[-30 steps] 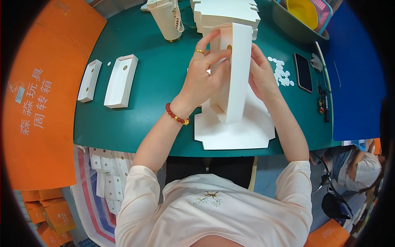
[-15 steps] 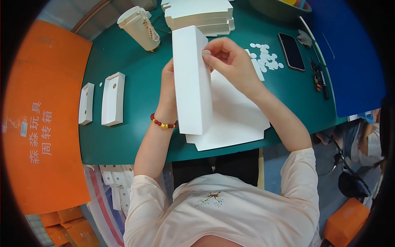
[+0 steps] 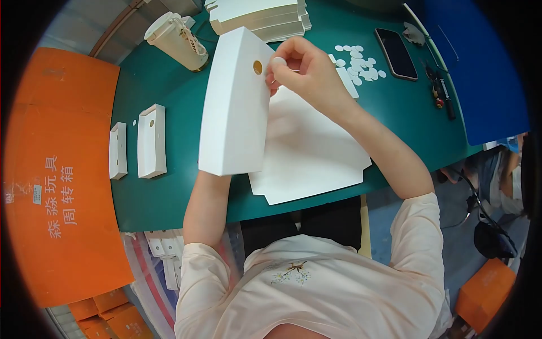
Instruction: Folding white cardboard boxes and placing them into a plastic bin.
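A long white cardboard box [image 3: 234,113] stands raised and slightly tilted over the table. My left hand is hidden behind it, holding it up; only the left forearm [image 3: 208,209] shows below. On the box's right side, near the top, is a round gold-brown spot [image 3: 258,67]. Just right of that spot, my right hand [image 3: 305,70] pinches a small white disc [image 3: 278,62] between thumb and finger, apart from the box. Flat white cardboard sheets [image 3: 316,152] lie underneath. Several loose white discs [image 3: 358,63] are scattered beyond my right hand, beside a white strip [image 3: 347,83].
Two shallow white box parts [image 3: 151,141] [image 3: 118,151] stand at the left beside an orange carton [image 3: 73,169]. Behind are a lidded cup [image 3: 178,42] and stacked white cardboard [image 3: 257,20]. At the right lie a phone [image 3: 396,53] and a black marker [image 3: 447,101].
The box has moved left and turned, so the gold-brown spot on its side now shows. My right hand has shifted slightly left with the disc, which has come away from the box.
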The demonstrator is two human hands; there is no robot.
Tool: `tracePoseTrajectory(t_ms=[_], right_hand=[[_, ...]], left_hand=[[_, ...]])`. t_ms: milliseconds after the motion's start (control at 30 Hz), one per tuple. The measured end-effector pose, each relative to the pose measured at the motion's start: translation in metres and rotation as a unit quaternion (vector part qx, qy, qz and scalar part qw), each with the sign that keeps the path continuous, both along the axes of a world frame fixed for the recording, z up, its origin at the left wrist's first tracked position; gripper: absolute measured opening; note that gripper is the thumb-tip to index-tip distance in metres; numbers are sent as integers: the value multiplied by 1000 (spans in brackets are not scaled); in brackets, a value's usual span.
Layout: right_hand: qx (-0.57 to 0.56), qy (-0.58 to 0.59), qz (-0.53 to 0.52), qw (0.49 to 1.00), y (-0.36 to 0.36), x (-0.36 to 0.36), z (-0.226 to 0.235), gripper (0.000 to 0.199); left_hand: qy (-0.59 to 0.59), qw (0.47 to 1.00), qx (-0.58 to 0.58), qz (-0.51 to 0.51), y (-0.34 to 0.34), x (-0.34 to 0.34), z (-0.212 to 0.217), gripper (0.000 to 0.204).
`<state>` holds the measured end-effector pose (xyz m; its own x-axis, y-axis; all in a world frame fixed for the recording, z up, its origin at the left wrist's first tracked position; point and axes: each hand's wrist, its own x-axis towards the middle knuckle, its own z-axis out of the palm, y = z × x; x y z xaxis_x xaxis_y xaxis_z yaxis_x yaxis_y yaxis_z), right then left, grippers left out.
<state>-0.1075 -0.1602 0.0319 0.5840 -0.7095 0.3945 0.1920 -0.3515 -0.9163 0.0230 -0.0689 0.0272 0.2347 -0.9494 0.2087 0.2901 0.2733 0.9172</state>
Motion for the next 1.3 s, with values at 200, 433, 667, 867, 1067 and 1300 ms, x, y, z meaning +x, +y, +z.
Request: tracePoseTrajectory(t_ms=[200,433,667,867,1067,1300], right_hand=[[-61,52,-11,997,3,-3,3,16],[34,97,12,995,-5,4,-7,23],[-10,130,-5,991,-7,-2,0,22],[-35,151,20,988,-10,-4,5,20],[-17,152,39,988,-12,-8,3,19],[-42,147,25,988,-6,-11,4,17]], left_hand=[[33,997,65,-23,7,27,-31,53],[139,987,80,29,6,31,-46,48],[-219,971,67,62,-8,35,-21,42],[-161,987,9,28,-4,42,-38,42],[-188,975,96,64,-3,34,-27,43],[-171,981,76,49,-3,36,-32,46]])
